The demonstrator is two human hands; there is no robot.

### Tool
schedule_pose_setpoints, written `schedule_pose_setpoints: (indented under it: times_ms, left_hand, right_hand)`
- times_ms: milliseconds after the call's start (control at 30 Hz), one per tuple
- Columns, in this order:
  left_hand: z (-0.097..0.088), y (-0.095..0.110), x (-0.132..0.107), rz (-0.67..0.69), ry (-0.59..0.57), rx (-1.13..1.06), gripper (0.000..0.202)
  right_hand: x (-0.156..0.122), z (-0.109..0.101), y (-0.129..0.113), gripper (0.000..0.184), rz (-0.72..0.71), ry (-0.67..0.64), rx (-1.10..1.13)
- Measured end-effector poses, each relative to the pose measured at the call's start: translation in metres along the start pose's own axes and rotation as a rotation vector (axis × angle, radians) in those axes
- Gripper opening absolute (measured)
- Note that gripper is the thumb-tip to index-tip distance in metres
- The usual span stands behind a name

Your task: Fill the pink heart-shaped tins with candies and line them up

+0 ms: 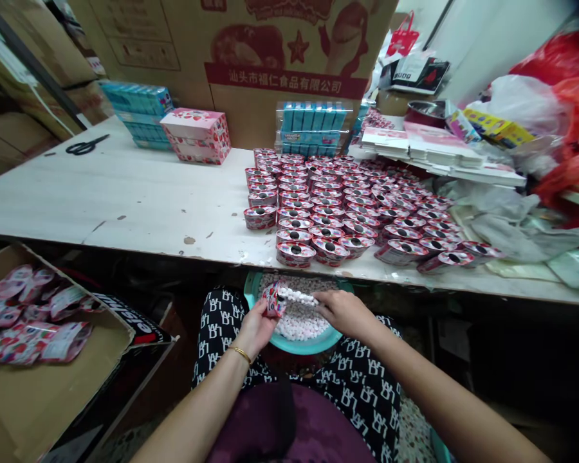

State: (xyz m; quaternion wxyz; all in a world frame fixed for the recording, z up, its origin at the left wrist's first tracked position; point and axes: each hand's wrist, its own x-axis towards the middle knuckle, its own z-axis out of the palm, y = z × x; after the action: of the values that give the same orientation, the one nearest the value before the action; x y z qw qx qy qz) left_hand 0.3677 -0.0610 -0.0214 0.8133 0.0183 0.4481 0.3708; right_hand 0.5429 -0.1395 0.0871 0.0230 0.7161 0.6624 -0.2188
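Observation:
My left hand (pixel 257 328), with a gold bangle at the wrist, grips a small red and pink printed packet (pixel 273 297) by its side, its open end facing right. In my right hand (pixel 340 310), closed around its end, is a narrow scoop (pixel 300 296) heaped with small white candies; the load mostly hides its shape. The scoop's tip is at the packet's mouth. Both hands are above a teal basin (pixel 305 348), which sits between my knees and holds many loose white candies (pixel 299 326).
Rows of upright filled packets (pixel 328 212) stand on the white table (pixel 125 199). Behind them are blue boxes (pixel 311 125), a pink box (pixel 197 135) and a large carton (pixel 251 71). Scissors (pixel 85 145) lie far left. An open carton (pixel 67 386) holds flat packets (pixel 33 321).

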Motion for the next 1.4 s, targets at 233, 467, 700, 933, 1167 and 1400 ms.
schedule_pose_setpoints:
  times_ms: [233,467,700,933,1167,1400]
  left_hand:
    - [-0.009,-0.008,0.006,-0.016,-0.04,0.002,0.012]
    - [-0.002,-0.002,0.005,-0.019,-0.005,-0.036,0.016]
    - [0.001,-0.003,0.004,-0.161,0.039,-0.097,0.014]
    - [-0.002,-0.003,0.007,-0.206,0.047,-0.091,0.015]
    - [-0.003,-0.005,0.005,-0.241,0.028,-0.047,0.017]
    - [0.002,0.013,0.0,0.034,0.085,-0.018,0.014]
  right_hand:
    - [0.002,-0.017,-0.037,0.025,-0.035,0.044,-0.345]
    - [0.0,-0.02,-0.037,0.027,-0.034,0.043,-0.382]
    - [-0.004,-0.016,-0.031,0.031,-0.031,0.039,-0.381]
    - [-0.008,-0.017,-0.016,0.038,0.036,0.104,-0.388]
    - [-0.001,-0.004,-0.02,0.041,-0.025,0.116,-0.396]
    - [0.003,0.026,0.014,0.036,0.12,0.069,-0.227]
